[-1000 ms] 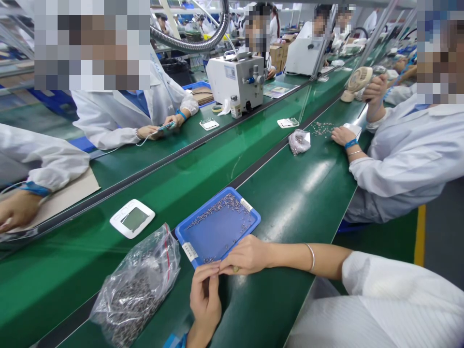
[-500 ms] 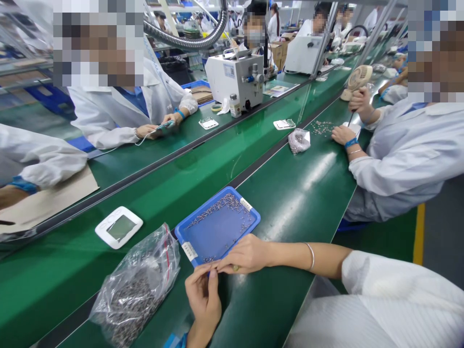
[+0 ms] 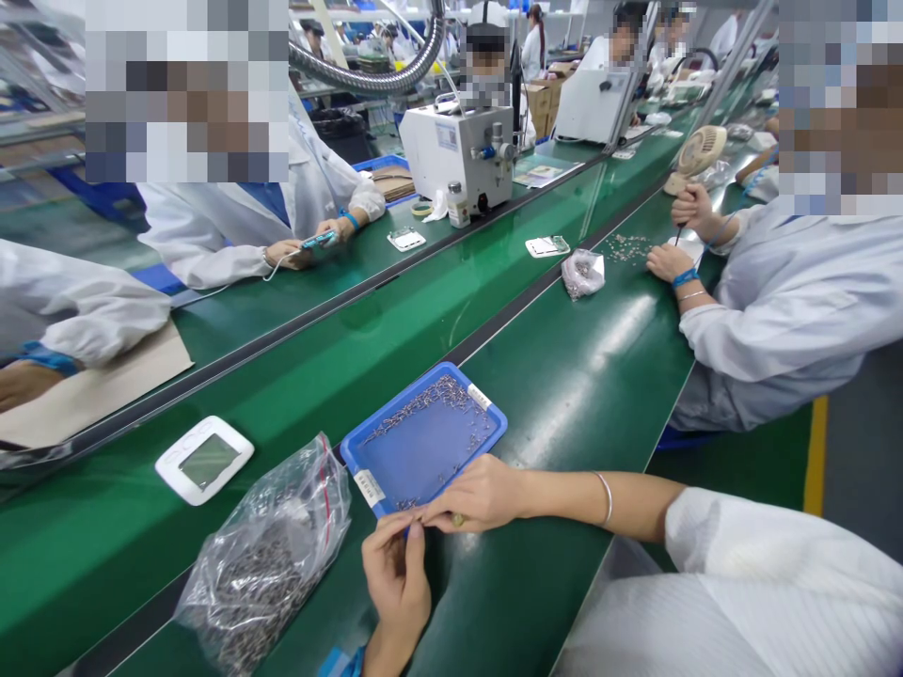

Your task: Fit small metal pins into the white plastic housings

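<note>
My left hand (image 3: 399, 578) and my right hand (image 3: 483, 494) meet fingertip to fingertip at the near edge of a blue tray (image 3: 413, 456). Both pinch closed; whatever sits between the fingers is too small to make out. Small metal pieces (image 3: 441, 393) lie heaped along the tray's far side, with a few more near my fingers. Left of the tray, a clear zip bag (image 3: 264, 564) full of similar metal pieces rests on the green bench.
A white device with a grey screen (image 3: 204, 459) lies on the green conveyor, beyond the bag. Farther along are a white housing (image 3: 547, 246) and a small bag of parts (image 3: 582, 274). Co-workers sit across (image 3: 212, 226) and to the right (image 3: 776, 282); white machines (image 3: 458, 155) stand opposite.
The white screen device has slid left and toward me along the conveyor, and the farther white housing has shifted slightly left. My hands keep almost the same pose at the tray edge.
</note>
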Tool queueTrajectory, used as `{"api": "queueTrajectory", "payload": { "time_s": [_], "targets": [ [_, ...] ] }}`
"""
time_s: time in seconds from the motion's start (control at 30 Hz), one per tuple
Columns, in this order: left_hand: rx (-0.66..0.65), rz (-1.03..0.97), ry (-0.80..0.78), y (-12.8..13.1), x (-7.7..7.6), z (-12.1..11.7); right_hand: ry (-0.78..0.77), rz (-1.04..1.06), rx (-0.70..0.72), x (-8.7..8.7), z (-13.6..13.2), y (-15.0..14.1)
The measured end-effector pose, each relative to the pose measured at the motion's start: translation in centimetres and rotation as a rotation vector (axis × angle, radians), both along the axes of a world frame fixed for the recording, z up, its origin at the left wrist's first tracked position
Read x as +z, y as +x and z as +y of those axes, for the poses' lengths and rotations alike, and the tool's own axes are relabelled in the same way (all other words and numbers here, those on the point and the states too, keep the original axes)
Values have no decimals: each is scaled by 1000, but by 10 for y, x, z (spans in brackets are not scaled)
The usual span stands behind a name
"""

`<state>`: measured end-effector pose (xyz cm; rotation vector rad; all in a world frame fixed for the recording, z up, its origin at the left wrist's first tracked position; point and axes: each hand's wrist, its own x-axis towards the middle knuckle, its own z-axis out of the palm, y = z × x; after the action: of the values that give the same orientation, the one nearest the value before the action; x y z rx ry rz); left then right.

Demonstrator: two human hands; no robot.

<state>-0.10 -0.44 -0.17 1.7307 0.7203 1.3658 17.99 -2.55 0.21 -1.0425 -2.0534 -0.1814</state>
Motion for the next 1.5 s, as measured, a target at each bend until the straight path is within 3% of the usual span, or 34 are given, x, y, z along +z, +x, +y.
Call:
{"api": "queueTrajectory", "payload": {
  "time_s": [0.77, 1.07, 1.5],
  "targets": [
    [5, 13, 4, 0, -2, 1, -66, -25, 9, 0, 0, 0],
    [-20, 6, 17, 0, 0, 2, 110, 95, -18, 7, 0, -1],
    [-56, -3, 37, 1, 2, 1, 0, 6, 0, 1, 0, 0]
  ]
}}
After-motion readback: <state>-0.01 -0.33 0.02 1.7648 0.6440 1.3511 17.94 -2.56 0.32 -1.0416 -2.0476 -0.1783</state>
